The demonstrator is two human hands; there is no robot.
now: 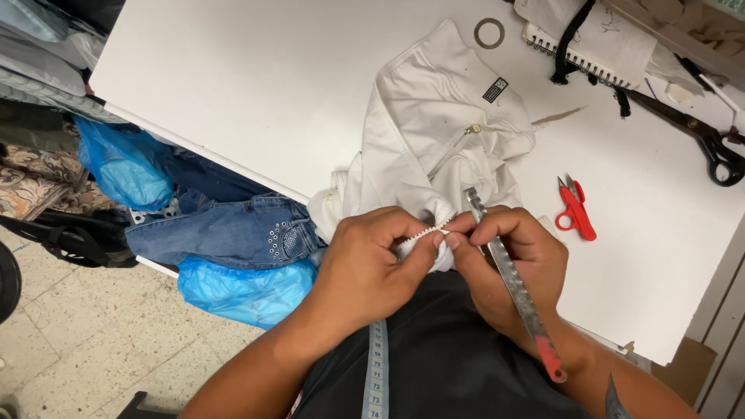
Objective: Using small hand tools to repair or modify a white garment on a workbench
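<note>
White cotton-like cloth, a crumpled white zip-front garment point(434, 140), lies at the near edge of the white worktable point(256, 85), its collar end pointing far and its bunched hem spilling toward the person. In the head view, the left hand point(372, 264) is closed in a tight pinch on a fold of this cloth, and the right hand point(504, 256) is likewise closed, its fingertips point(458, 237) pinching the white zipper tape point(427, 231) while also gripping a thin metal blade tool with a red handle end point(516, 291). That tool's long axis runs from far-left to near-right, tip toward the seam. Judging by the short stretch of teeth exposed, the work on the zipper looks early, with most of it remaining. Small red thread snips point(576, 208) rest just right of the hands; large black scissors point(710, 140) lie far right.
</note>
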